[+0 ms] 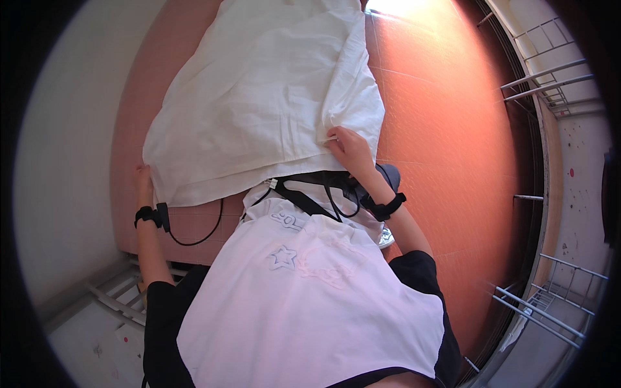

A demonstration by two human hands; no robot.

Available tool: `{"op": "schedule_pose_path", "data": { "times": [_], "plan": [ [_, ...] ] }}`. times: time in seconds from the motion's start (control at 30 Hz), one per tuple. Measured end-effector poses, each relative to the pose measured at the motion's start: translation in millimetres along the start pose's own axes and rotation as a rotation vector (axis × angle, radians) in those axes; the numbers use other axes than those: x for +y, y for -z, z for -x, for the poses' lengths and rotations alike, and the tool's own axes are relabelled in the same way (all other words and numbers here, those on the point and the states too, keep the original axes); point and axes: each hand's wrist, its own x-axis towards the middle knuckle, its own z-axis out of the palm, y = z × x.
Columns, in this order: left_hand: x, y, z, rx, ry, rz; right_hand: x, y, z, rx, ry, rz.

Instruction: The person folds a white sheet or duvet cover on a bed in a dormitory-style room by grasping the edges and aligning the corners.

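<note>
A wide white cloth [233, 111], seemingly a garment with a stitched hem, spreads out before me over a pink tiled surface. Its lower left corner is pinched in my left hand [143, 178], whose fingers are partly hidden behind the fabric. My right hand [353, 149] grips an edge of the cloth near the lower right, thumb and fingers together. Along that side a long strip lies folded over, with more fabric hanging past it. The hem runs across just beyond my waist. Both wrists carry black straps [386, 207], and a cable leads from the left one.
Pink tiles [194, 228] extend on the left beside a pale wall [73, 145]. Orange-red floor tiles [446, 145] stretch to the right, towards metal-railed frames [548, 82]. Another metal frame [116, 296] stands at the lower left. A loose black cable [213, 233] hangs by my waist.
</note>
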Motion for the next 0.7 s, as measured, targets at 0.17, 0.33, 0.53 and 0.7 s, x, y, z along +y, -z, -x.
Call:
{"op": "schedule_pose_path", "data": {
  "times": [0.17,0.33,0.53,0.7],
  "plan": [
    [65,-185,65,-0.049,-0.776,-1.084,10,19,13,-0.041,0.177,0.172],
    [40,-268,141,-0.434,-0.946,-1.265,-11,23,3,-0.119,0.205,0.266],
    [30,-273,136,-0.294,-0.977,-1.105,-1,5,3,-0.133,0.261,0.427],
    [47,-269,149,-0.314,-0.988,-0.969,1,7,2,-0.096,0.286,0.38]
  ]
}}
